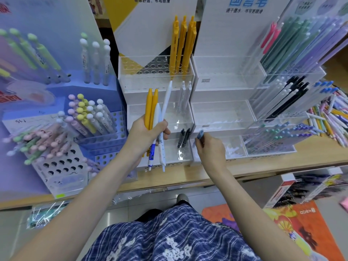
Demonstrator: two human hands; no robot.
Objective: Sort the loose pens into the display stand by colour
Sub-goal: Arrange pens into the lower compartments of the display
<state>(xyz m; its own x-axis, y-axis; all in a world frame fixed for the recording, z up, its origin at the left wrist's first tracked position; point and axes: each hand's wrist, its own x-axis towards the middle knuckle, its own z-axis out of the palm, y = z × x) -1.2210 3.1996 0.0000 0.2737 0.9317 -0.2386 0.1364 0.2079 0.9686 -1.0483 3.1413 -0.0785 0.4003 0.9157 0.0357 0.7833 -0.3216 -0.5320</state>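
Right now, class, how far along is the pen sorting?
Done: yellow pens stand in the stand's top tier, white pens in the middle, black pens at the bottom. In hand: the left hand grips yellow and white pens; the right hand holds a blue one. Left: the loose pile at right.

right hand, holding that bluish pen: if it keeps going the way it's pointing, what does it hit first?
Likely the front lower compartment of the clear acrylic stand: the right hand angles the bluish pen up and away toward it. The two black pens stand just left of that line. Depth is unclear from one view.
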